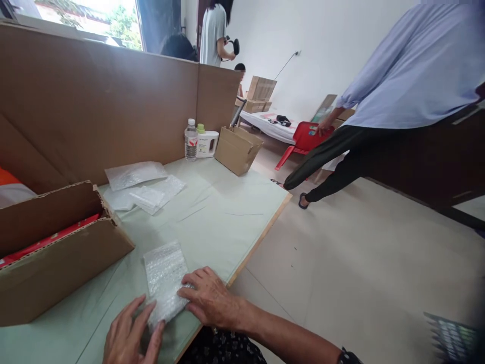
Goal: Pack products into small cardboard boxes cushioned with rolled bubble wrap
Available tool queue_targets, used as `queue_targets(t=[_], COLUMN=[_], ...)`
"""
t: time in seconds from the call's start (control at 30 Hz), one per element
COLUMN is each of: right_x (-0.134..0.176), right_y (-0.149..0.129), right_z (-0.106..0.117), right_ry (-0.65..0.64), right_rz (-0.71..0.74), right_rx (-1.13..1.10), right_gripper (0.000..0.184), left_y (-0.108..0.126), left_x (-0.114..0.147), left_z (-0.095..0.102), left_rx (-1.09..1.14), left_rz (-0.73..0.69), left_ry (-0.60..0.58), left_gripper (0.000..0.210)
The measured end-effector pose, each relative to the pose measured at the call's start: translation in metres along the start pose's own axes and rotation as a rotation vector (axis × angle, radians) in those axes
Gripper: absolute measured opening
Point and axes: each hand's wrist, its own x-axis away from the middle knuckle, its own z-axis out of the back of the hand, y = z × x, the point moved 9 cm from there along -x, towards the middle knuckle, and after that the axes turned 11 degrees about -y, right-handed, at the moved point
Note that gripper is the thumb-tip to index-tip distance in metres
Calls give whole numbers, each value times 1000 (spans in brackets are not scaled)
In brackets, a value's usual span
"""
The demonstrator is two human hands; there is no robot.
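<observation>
A clear bubble wrap pouch [165, 270] lies flat on the pale green table cover, close to the table's near edge. My right hand [212, 298] is at the pouch's right edge, its curled fingers and thumb gripping the plastic there. At the lower left corner is my left hand [131, 333], fingers spread apart, the fingertips and thumb by the pouch's border. More bubble wrap pouches [147, 197] lie in a loose pile farther back. Whether anything is inside the near pouch I cannot tell.
An open cardboard box [68, 273] with red packets [56, 236] stands at left. Farther back are a water bottle [191, 141], a white jug [206, 144] and a small carton [238, 149]. At right, a person [409, 76] holds a red chair [306, 136].
</observation>
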Motion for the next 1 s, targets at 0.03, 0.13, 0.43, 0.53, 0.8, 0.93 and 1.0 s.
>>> queue_targets(t=[0.03,0.13,0.43,0.53,0.8,0.93,1.0], right_x=[-2,-6,-6,-7,-15,-19,-21], right_y=[-1,-3,-6,-4,7,15,20], right_z=[-1,-3,1,2,0,-2,-4], right_ry=[12,42,-16,-12,-58,-20,6], right_rz=[7,13,57,34,-87,-160,-189], right_rx=[5,6,11,-22,-289,-299,-294], right_gripper=[22,24,34,33,33,36,36], left_y=[2,2,-8,-7,-17,-30,-35], left_x=[3,10,12,10,-6,-21,-27], left_z=[-2,-14,-25,-19,-3,-4,-9], left_rx=[-22,-98,-140,-79,145,194,207], left_rz=[-40,-123,-173,-142,44,268,374], left_ry=[-5,-15,7,4,-40,-58,-100], left_gripper=[33,35,35,31,24,34,40])
